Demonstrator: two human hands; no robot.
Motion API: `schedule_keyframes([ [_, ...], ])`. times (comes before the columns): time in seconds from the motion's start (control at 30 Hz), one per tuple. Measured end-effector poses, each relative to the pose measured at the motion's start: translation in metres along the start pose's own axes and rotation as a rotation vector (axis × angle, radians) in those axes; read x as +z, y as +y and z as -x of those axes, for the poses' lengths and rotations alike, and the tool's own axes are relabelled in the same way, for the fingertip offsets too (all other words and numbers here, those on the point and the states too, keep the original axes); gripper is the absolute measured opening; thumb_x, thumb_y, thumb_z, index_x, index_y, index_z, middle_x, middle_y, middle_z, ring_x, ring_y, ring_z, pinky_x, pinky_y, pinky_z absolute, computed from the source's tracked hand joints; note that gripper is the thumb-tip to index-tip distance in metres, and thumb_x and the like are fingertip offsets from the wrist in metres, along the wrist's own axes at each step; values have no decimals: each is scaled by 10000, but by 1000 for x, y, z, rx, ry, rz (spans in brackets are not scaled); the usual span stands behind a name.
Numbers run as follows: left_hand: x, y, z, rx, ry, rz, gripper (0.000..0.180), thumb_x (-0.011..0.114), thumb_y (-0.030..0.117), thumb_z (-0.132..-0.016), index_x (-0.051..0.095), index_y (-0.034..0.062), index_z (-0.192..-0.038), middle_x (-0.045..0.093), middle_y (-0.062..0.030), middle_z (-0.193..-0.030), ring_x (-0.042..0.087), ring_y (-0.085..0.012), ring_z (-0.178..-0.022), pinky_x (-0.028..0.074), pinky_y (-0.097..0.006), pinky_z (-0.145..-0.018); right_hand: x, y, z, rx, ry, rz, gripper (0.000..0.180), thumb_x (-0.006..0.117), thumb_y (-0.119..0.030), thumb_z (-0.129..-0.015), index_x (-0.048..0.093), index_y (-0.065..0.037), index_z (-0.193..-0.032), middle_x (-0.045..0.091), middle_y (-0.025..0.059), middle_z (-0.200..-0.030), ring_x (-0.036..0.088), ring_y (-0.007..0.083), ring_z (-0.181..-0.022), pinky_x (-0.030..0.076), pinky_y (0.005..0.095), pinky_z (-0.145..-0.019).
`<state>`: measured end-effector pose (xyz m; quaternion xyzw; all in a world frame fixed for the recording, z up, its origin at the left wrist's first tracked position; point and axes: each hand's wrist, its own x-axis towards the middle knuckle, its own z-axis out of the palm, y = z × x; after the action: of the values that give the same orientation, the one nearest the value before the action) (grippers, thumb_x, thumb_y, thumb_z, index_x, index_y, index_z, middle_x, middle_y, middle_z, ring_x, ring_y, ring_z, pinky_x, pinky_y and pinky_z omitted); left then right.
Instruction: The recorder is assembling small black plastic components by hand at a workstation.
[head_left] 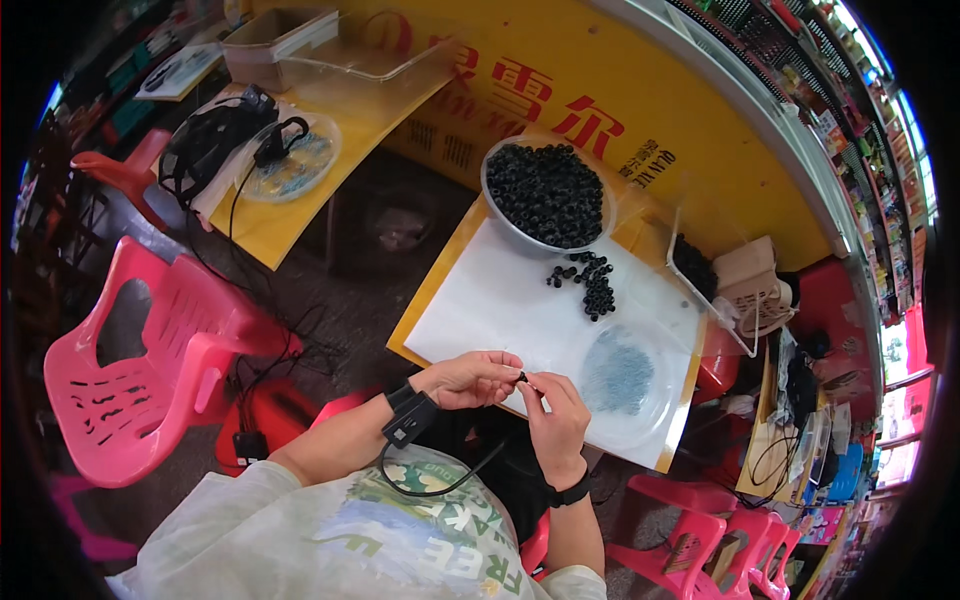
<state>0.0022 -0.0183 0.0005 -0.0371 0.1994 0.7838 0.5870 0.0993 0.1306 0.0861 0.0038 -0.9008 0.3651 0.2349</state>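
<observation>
My left hand (468,380) and my right hand (560,418) meet over the near edge of a white work sheet (490,285). Both are closed, fingertips pinching a small black part (521,378) between them; its exact shape is mostly covered by the fingers. Right of my hands lies a clear round plate (640,432) with many thin blue-grey pieces (620,370) on it. Farther back, a loose pile of small black round parts (597,297) is spread on the sheet. Behind it a clear bowl (560,247) is heaped with the same kind of parts.
A clear bin (735,330) with more black parts stands at the right. Pink plastic chairs (150,370) are at the left and lower right. Another yellow table (285,232) at the upper left bears a black bag (205,150). A cable (440,490) hangs from my left wrist band.
</observation>
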Motion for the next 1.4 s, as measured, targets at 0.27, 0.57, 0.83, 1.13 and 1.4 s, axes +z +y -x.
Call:
schedule_keyframes([
  [0.27, 4, 0, -7, 61, 3, 41, 353, 586, 236, -991, 500, 50, -1278, 573, -149, -1237, 611, -205, -1062, 531, -337, -920, -106, 58, -128, 410, 412, -948, 356, 661, -95, -930, 560, 28, -1249, 673, 108, -1070, 639, 159, -942, 507, 291, -866],
  [0.57, -11, -4, -6, 54, -51, 100, 321, 544, 266, -1011, 521, 79, -1271, 589, -117, -1227, 598, -218, -1088, 509, -361, -928, 10, 89, -121, 334, -204, 99, 298, 721, -131, -823, 700, 9, -1085, 671, 231, -1029, 685, 347, -900, 546, 410, -751],
  [0.83, -5, -5, -2, 98, -22, 118, 289, 526, 239, -1018, 534, 73, -1256, 601, -123, -1209, 602, -220, -1082, 507, -356, -923, 67, 125, -126, 224, -76, 471, 104, 627, -59, -833, 669, 24, -880, 644, 252, -938, 654, 421, -877, 538, 482, -792],
  [1.13, 9, 5, -7, 366, 170, 27, 276, 627, 93, -951, 563, 32, -1212, 636, -106, -1161, 633, -197, -1065, 531, -316, -960, 12, 32, -61, 277, -242, -53, 205, 676, -117, -828, 733, -36, -1008, 677, 177, -935, 658, 317, -769, 529, 375, -705],
  [1.4, 19, -9, -13, 289, 266, -154, 172, 624, 93, -956, 617, 15, -1109, 668, -105, -1071, 664, -150, -966, 573, -263, -873, -14, 19, -9, 407, -140, -222, 266, 667, -107, -861, 690, -23, -1113, 702, 161, -984, 679, 254, -804, 524, 343, -735],
])
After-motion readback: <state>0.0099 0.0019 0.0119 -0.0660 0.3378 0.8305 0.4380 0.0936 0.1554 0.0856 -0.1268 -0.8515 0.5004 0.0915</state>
